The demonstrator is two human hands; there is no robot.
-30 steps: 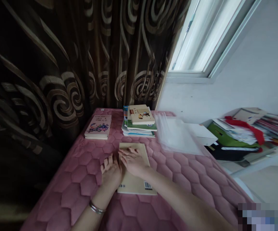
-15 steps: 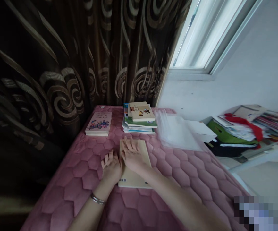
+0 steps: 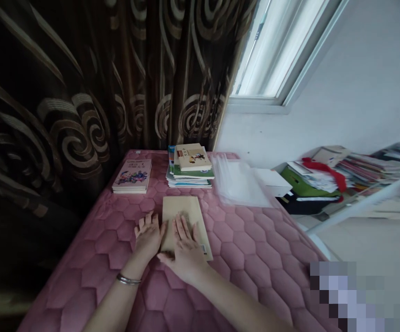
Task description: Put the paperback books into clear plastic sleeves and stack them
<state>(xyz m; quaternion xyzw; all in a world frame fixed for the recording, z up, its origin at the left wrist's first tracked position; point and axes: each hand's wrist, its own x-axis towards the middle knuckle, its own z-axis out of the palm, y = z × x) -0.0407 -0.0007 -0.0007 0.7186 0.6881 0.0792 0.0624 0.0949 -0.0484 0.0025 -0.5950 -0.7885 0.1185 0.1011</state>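
Note:
A tan, paper-coloured book (image 3: 175, 206) lies flat on the pink quilted cover, its barcode corner showing at lower right. My right hand (image 3: 188, 251) rests palm down over its lower half, fingers stretched and thumb spread to the left. Beside the book's left edge is my left hand (image 3: 148, 237), fingers loosely apart and slightly bent, its thumb at that edge. A silver bangle (image 3: 128, 279) circles my left wrist. Neither hand grasps anything.
Small books with a cartoon cover (image 3: 132, 175) lie at the far left. A mixed book stack (image 3: 191, 173) stands behind the tan book. Clear plastic sheets (image 3: 241, 184) and a white box (image 3: 272, 182) are right of it. Papers and a green bag (image 3: 296, 184) fill the right side.
My right hand has slid from the book's upper part down to its lower part. My left hand stays by the left edge. The view has turned slightly right.

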